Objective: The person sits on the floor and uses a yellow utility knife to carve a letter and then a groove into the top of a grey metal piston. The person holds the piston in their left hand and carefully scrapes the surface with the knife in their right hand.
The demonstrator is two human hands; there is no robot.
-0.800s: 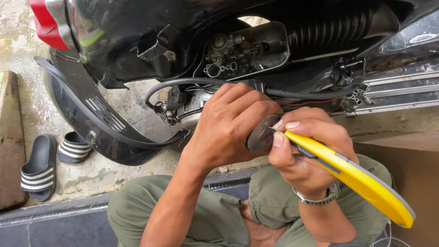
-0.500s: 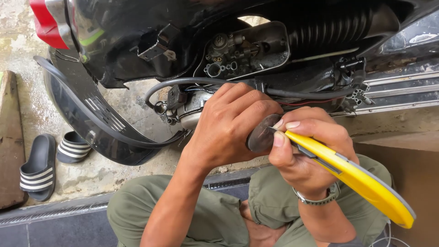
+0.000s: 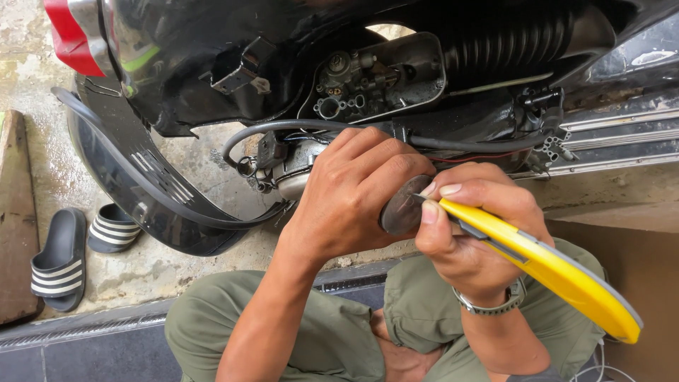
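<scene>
My left hand point(image 3: 357, 194) grips a round, dull grey metal disc point(image 3: 402, 209) by its edge, just below the open engine side of a black scooter point(image 3: 283, 64). My right hand point(image 3: 470, 226) holds a yellow utility knife point(image 3: 559, 276), its blade tip pressed against the face of the disc. Both hands meet in front of my knees, which are in olive green trousers. Most of the disc is hidden behind my left fingers.
The scooter's exposed carburettor housing point(image 3: 371, 81), a black ribbed air hose point(image 3: 509, 39) and a loose black cable point(image 3: 283, 127) sit above my hands. A black fender panel point(image 3: 141, 191) leans at the left. Two striped sandals point(image 3: 78, 247) lie on the concrete.
</scene>
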